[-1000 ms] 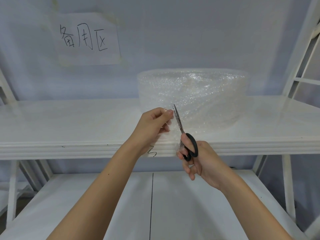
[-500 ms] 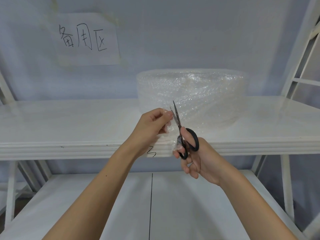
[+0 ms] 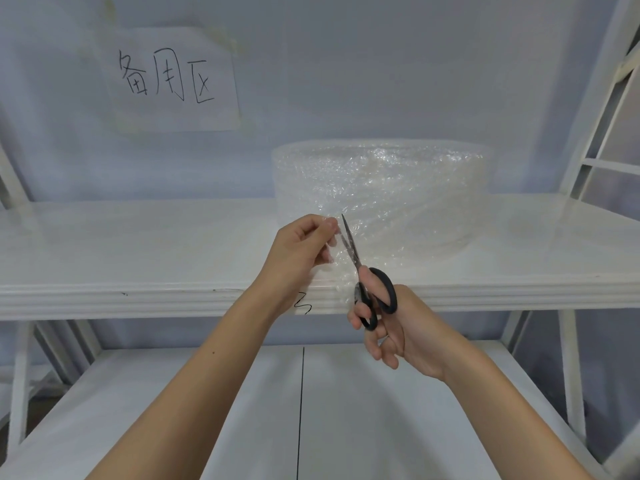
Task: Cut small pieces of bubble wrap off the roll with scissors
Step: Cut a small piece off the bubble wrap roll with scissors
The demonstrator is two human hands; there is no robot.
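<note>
A wide roll of clear bubble wrap [image 3: 398, 195] stands on the upper white shelf [image 3: 138, 258], with its loose end hanging toward me over the shelf's front edge. My left hand [image 3: 301, 251] pinches the left edge of that loose sheet [image 3: 337, 268] between thumb and fingers. My right hand [image 3: 391, 323] grips black-handled scissors [image 3: 367, 282], thumb and fingers through the loops. The blades point up, slightly apart, and stand in the sheet just right of my left fingertips.
A paper sign with handwritten characters [image 3: 169, 81] is taped to the wall at the upper left. A lower white shelf [image 3: 242, 410] lies beneath my arms. White frame posts [image 3: 571, 375] rise at the right.
The scissor blades have parted slightly and moved a little upward through the sheet. My right hand has shifted slightly left and up; my left hand keeps its pinch.
</note>
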